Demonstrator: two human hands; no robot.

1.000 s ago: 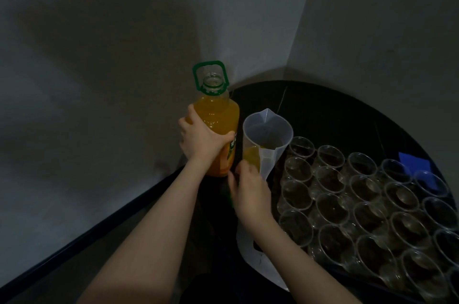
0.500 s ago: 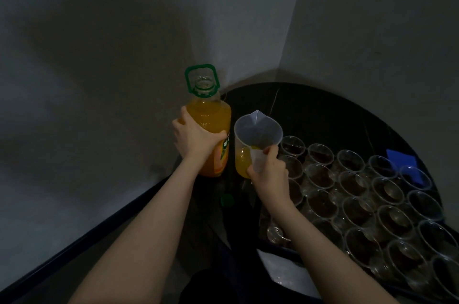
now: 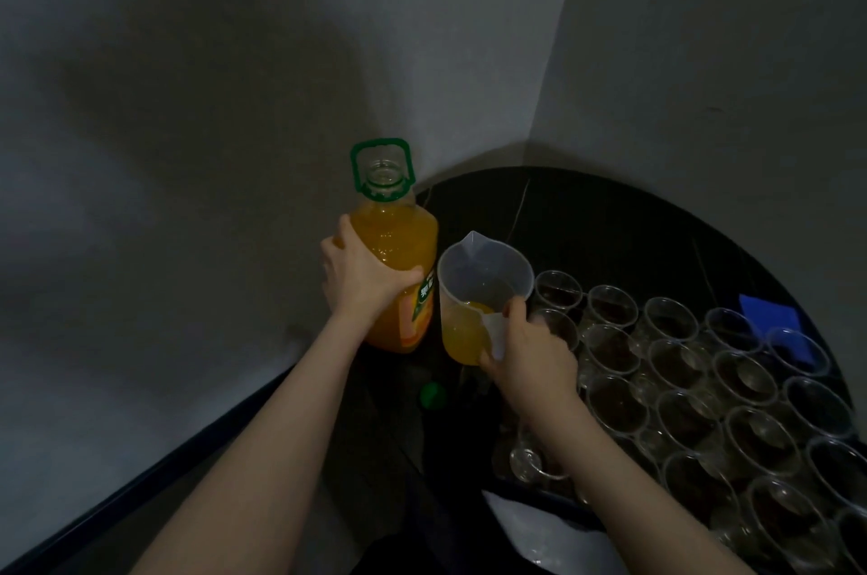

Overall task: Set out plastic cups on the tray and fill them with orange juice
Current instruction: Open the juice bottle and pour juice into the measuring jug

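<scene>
A large orange juice bottle (image 3: 399, 241) with a green neck ring and no cap stands upright at the table's left edge. My left hand (image 3: 361, 276) grips its body. Beside it stands a translucent plastic jug (image 3: 478, 288) holding some juice at the bottom. My right hand (image 3: 530, 349) grips the jug's handle. Several clear plastic cups (image 3: 675, 386) stand in rows on a dark tray (image 3: 539, 487) to the right; they look empty.
A green bottle cap (image 3: 432, 395) lies on the black round table (image 3: 586, 218) in front of the bottle. A blue object (image 3: 774, 325) sits at the far right. White plastic wrap (image 3: 553, 537) lies near the tray's front. Walls close in behind.
My right hand moved from the jug's lower side up onto its handle. The left hand stays on the bottle, and the view shifted slightly.
</scene>
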